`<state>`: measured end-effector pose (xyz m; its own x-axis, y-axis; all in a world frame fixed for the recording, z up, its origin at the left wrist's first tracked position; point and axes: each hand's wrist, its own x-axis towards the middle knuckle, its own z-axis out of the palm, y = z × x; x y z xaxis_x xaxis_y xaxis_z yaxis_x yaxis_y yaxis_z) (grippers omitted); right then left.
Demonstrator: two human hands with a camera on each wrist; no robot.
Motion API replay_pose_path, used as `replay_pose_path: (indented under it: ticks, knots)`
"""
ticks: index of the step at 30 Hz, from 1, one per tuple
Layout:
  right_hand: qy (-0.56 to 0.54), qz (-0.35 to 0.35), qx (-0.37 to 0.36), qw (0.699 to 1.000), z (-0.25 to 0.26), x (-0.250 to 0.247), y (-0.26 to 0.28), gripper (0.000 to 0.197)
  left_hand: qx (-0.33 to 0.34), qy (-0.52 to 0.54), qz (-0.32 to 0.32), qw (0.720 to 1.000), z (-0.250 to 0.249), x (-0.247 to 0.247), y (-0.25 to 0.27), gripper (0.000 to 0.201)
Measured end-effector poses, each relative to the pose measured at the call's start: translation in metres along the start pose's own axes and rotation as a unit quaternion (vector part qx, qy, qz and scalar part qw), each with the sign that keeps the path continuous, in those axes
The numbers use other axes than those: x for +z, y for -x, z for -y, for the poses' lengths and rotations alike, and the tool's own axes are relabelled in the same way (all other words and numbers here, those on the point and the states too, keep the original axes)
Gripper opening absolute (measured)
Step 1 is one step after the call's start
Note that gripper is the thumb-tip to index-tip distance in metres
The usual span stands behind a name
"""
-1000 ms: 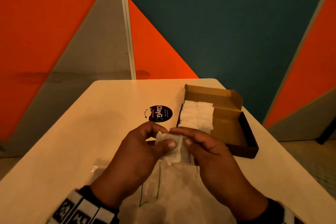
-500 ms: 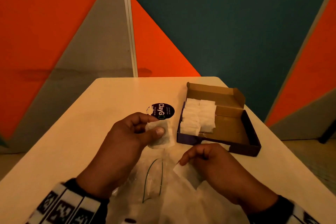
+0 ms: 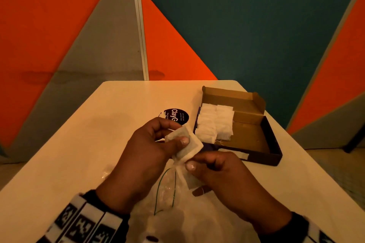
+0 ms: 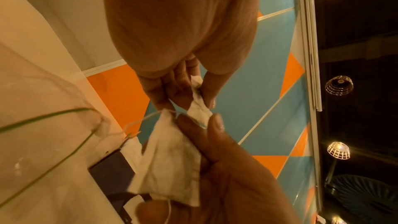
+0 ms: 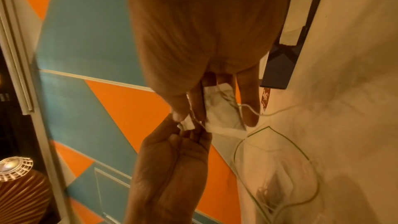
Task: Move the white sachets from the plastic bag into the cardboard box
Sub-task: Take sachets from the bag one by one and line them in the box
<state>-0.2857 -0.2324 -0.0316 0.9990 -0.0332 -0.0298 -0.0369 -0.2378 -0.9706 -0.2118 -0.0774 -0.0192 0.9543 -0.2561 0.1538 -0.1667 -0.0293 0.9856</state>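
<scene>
My left hand (image 3: 180, 133) pinches a white sachet (image 3: 192, 147) between thumb and fingers, above the mouth of the clear plastic bag (image 3: 177, 213). Just below it, my right hand (image 3: 194, 162) pinches that sachet's lower corner and holds a second sachet (image 3: 192, 182) against its curled fingers. The left wrist view shows the second sachet (image 4: 170, 164) in the right hand and a thin string trailing from it. The open cardboard box (image 3: 274, 156) lies to the right, with several white sachets (image 3: 215, 124) stacked in its left half.
A round black sticker (image 3: 176, 116) lies on the cream table (image 3: 88, 144) left of the box. The table's right edge runs close behind the box. Orange, grey and teal wall panels stand beyond the far edge.
Half a second ago the hands were apart, each with a sachet. Now the right hand has come up to the left and pinches the lower corner of its sachet.
</scene>
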Motion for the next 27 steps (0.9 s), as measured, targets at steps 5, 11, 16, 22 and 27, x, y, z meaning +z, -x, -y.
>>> replay_pose_path:
  ticks: [5,11,16,22,27]
  knots:
    - [0.047,-0.051,-0.016,0.997,-0.005,-0.005,-0.002,0.017,0.013,-0.077,0.05,0.996,-0.005,-0.012,0.006,0.042]
    - [0.198,-0.009,-0.05,0.979,0.0,-0.008,0.0,0.017,0.185,-0.394,0.18,0.882,-0.02,-0.02,0.004,0.055]
    - [0.224,0.002,-0.08,0.971,0.005,-0.008,0.0,0.014,0.151,-0.435,0.223,0.859,-0.031,-0.024,-0.005,0.023]
    - [0.187,-0.018,-0.087,0.978,0.008,-0.014,-0.009,0.014,0.115,-0.373,0.176,0.904,-0.03,-0.026,-0.009,0.008]
    - [0.18,-0.03,-0.081,0.98,0.005,-0.023,-0.012,0.018,0.089,-0.35,0.157,0.919,-0.027,-0.032,-0.016,0.012]
